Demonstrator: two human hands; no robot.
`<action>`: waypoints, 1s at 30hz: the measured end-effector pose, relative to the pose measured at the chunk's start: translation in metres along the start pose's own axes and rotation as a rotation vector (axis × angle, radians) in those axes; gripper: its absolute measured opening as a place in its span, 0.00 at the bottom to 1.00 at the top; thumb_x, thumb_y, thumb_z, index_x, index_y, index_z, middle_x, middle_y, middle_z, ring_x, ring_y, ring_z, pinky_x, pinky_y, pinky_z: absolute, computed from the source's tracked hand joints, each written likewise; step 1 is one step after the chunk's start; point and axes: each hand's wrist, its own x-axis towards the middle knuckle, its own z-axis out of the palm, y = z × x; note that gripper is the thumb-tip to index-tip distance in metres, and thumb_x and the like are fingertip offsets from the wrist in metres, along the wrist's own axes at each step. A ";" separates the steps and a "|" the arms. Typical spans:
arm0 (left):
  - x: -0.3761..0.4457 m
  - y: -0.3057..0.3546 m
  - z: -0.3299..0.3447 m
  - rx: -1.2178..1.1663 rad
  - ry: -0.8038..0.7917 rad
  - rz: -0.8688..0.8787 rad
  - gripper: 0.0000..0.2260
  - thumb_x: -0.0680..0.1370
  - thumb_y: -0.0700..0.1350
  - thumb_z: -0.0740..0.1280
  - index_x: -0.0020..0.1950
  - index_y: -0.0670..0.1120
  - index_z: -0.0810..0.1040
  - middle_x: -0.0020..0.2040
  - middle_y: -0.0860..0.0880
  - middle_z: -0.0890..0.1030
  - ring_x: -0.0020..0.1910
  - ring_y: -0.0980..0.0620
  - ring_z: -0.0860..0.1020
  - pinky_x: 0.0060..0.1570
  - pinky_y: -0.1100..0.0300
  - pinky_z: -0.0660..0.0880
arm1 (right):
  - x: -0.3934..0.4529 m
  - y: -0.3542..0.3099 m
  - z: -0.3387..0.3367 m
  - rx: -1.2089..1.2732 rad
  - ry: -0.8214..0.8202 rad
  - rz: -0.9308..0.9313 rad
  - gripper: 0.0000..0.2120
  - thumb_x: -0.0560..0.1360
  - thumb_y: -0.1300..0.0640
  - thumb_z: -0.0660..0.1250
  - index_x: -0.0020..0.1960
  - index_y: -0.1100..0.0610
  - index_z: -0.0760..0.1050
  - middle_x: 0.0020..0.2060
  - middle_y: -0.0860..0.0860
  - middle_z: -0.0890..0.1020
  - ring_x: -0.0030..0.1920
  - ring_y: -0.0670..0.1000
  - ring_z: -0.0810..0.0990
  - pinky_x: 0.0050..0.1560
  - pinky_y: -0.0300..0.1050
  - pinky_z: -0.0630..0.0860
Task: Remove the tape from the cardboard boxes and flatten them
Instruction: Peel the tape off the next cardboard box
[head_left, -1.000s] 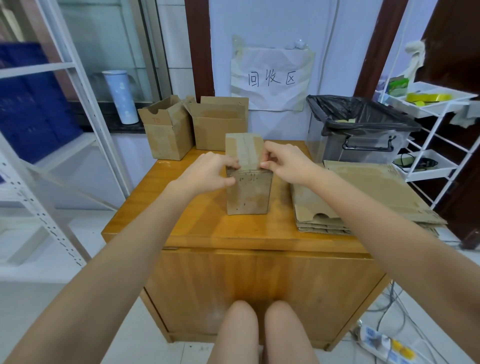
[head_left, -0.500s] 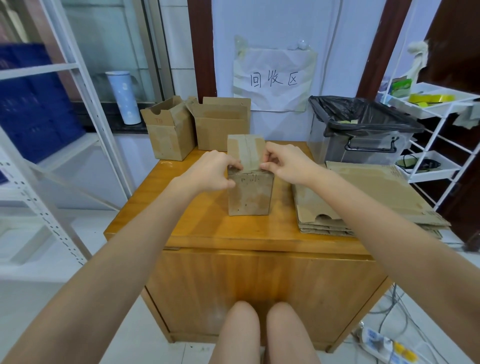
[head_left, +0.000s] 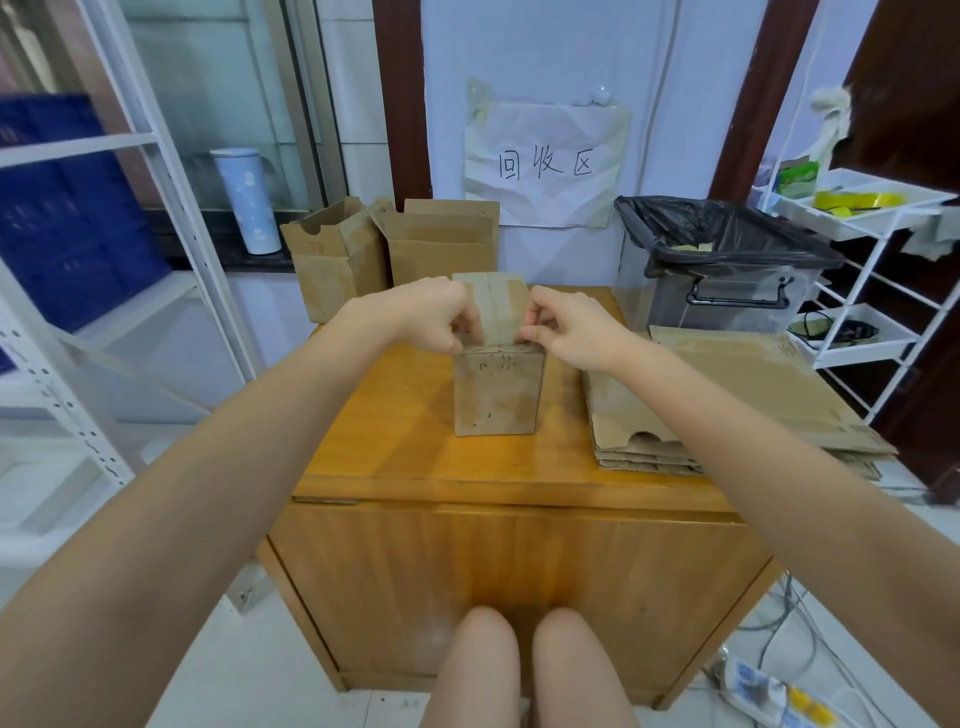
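Observation:
A small upright cardboard box (head_left: 497, 395) stands in the middle of the wooden table (head_left: 395, 447). A strip of clear tape (head_left: 496, 306) runs across its closed top. My left hand (head_left: 431, 317) grips the top's left edge with curled fingers. My right hand (head_left: 566, 325) pinches the top's near right edge at the tape. Two open-topped boxes, the left box (head_left: 332, 260) and the right box (head_left: 441, 244), stand at the table's back. A stack of flattened boxes (head_left: 737, 400) lies on the table's right side.
A clear bin lined with a black bag (head_left: 722, 265) sits at the back right. A white wire rack (head_left: 872, 280) stands to the right, a white metal shelf (head_left: 104, 218) to the left. A power strip (head_left: 769, 696) and cables lie on the floor. My knees (head_left: 524, 670) are below the table.
Both hands have shifted slightly up onto the box's top edge, closer to the tape. The box has stayed where it was.

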 end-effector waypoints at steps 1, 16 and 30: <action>0.002 0.001 -0.003 -0.012 -0.016 -0.003 0.13 0.74 0.37 0.67 0.55 0.49 0.82 0.53 0.52 0.82 0.54 0.53 0.78 0.57 0.56 0.76 | 0.000 0.000 -0.001 0.005 0.001 0.003 0.05 0.77 0.57 0.67 0.47 0.57 0.72 0.45 0.52 0.83 0.47 0.52 0.81 0.54 0.49 0.76; 0.014 0.003 -0.018 -0.391 0.053 -0.125 0.15 0.78 0.34 0.58 0.60 0.42 0.78 0.49 0.48 0.84 0.52 0.52 0.81 0.56 0.56 0.77 | -0.004 -0.002 -0.002 0.063 0.013 0.017 0.04 0.80 0.60 0.62 0.48 0.59 0.69 0.33 0.42 0.77 0.38 0.35 0.77 0.39 0.36 0.70; 0.021 0.012 0.019 -0.972 0.306 -0.267 0.11 0.79 0.46 0.66 0.54 0.42 0.83 0.53 0.50 0.83 0.46 0.55 0.80 0.51 0.62 0.78 | -0.002 0.004 0.001 0.207 0.017 0.081 0.07 0.79 0.58 0.63 0.43 0.51 0.69 0.43 0.58 0.84 0.49 0.41 0.82 0.56 0.48 0.76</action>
